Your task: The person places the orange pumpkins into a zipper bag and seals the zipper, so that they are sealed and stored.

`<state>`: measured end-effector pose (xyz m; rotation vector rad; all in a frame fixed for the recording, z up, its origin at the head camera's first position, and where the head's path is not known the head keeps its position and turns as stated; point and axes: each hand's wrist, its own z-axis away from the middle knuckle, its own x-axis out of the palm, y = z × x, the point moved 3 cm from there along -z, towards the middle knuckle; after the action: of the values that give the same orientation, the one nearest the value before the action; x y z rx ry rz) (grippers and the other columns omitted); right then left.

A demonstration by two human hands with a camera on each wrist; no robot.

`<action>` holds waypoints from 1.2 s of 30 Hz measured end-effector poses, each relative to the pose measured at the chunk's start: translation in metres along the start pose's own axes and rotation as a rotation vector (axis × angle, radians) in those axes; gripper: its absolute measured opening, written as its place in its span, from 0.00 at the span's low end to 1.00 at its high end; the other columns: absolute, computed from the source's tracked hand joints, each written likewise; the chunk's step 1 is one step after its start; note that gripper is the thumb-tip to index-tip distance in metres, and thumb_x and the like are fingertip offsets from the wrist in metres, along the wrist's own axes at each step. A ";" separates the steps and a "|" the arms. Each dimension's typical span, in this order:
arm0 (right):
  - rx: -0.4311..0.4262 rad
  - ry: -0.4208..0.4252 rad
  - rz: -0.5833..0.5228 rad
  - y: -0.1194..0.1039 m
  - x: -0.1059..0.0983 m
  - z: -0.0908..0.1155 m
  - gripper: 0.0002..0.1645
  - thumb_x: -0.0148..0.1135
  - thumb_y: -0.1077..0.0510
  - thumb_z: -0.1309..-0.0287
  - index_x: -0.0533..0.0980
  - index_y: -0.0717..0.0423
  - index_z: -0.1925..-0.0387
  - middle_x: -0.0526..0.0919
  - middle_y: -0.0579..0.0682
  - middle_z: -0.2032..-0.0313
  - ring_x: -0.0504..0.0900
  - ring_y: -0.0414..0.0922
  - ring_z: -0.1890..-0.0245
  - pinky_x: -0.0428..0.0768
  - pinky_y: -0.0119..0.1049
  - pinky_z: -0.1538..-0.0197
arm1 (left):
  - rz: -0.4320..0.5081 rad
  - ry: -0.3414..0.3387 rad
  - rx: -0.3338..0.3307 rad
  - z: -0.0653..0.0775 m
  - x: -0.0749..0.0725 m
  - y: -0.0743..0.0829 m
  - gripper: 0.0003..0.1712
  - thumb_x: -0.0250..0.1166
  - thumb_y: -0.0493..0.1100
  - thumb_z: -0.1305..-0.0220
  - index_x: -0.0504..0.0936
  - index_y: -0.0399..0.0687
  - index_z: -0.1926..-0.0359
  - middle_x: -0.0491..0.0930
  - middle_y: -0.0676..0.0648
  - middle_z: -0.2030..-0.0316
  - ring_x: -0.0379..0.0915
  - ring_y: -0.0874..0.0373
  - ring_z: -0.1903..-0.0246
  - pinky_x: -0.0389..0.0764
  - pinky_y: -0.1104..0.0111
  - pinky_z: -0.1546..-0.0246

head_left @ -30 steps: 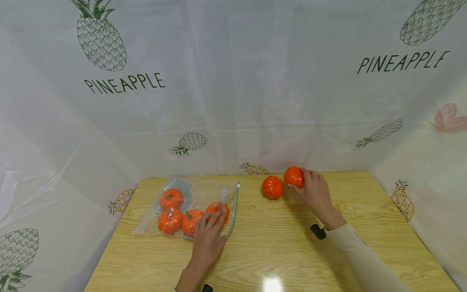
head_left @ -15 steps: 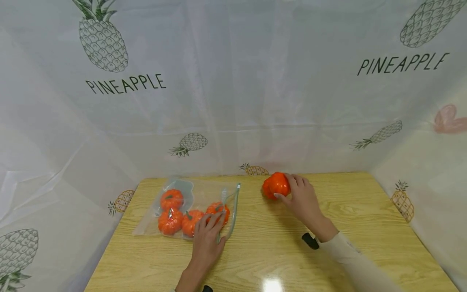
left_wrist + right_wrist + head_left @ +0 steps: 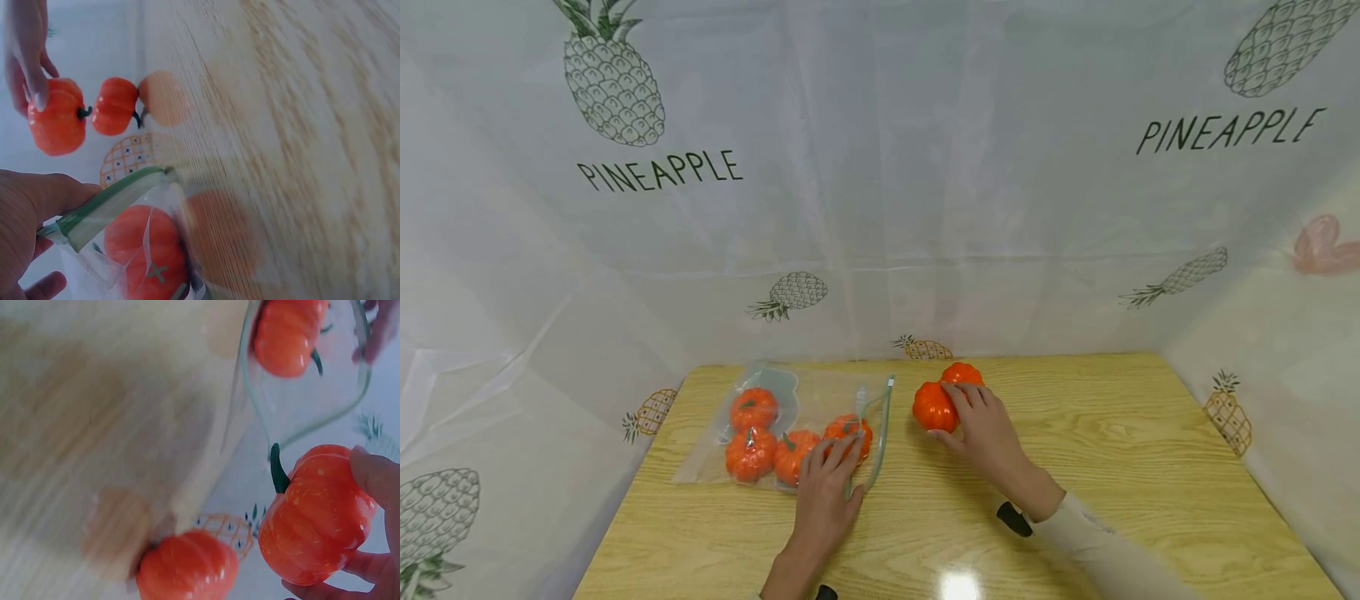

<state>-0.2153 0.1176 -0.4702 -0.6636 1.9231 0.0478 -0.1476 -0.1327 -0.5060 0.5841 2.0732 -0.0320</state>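
My right hand [image 3: 992, 442] grips a small orange toy pumpkin [image 3: 931, 408] with a dark green stem, held up off the table. In the right wrist view, the thumb and fingers wrap its side, stem toward the bag. Another orange pumpkin [image 3: 962, 372] stands on the table just behind it. A clear zip bag [image 3: 823, 385] lies to the left with several pumpkins [image 3: 753, 408] inside. My left hand [image 3: 826, 487] pinches the bag's green zip edge [image 3: 112, 203] at the mouth, which gapes toward the right in the right wrist view.
The wooden table [image 3: 1120, 433] reaches back to a white curtain [image 3: 880, 208] printed with pineapples, which also hangs on both sides. A black wrist strap piece [image 3: 1014, 518] shows at the right sleeve [image 3: 1097, 542].
My right hand has carried its pumpkin leftward and a little nearer, past the front of the standing pumpkin toward the bag's mouth. The left hand and bag have stayed put.
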 end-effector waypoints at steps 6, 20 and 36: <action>-0.040 -0.038 -0.012 -0.018 0.012 0.005 0.46 0.83 0.43 0.48 0.76 0.64 0.35 0.80 0.61 0.43 0.77 0.63 0.42 0.80 0.62 0.39 | -0.003 -0.005 0.000 0.000 0.000 -0.001 0.46 0.89 0.37 0.61 0.84 0.43 0.35 0.82 0.49 0.40 0.73 0.44 0.41 0.75 0.47 0.42; -0.129 -0.125 -0.031 -0.046 0.031 0.015 0.47 0.79 0.38 0.44 0.74 0.61 0.32 0.81 0.60 0.40 0.78 0.61 0.39 0.77 0.58 0.34 | -0.001 -0.014 -0.009 0.000 -0.002 0.001 0.47 0.89 0.37 0.61 0.84 0.43 0.34 0.82 0.49 0.39 0.73 0.45 0.41 0.75 0.47 0.41; -0.161 -0.183 -0.041 -0.067 0.045 0.017 0.46 0.76 0.36 0.41 0.74 0.59 0.31 0.80 0.59 0.38 0.77 0.58 0.37 0.77 0.55 0.32 | 0.031 -0.003 -0.012 0.000 0.000 0.001 0.44 0.87 0.35 0.59 0.85 0.44 0.36 0.83 0.49 0.40 0.73 0.44 0.41 0.75 0.46 0.40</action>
<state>-0.1830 0.0470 -0.4985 -0.7785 1.7409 0.2315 -0.1473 -0.1318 -0.5054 0.6082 2.0599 -0.0032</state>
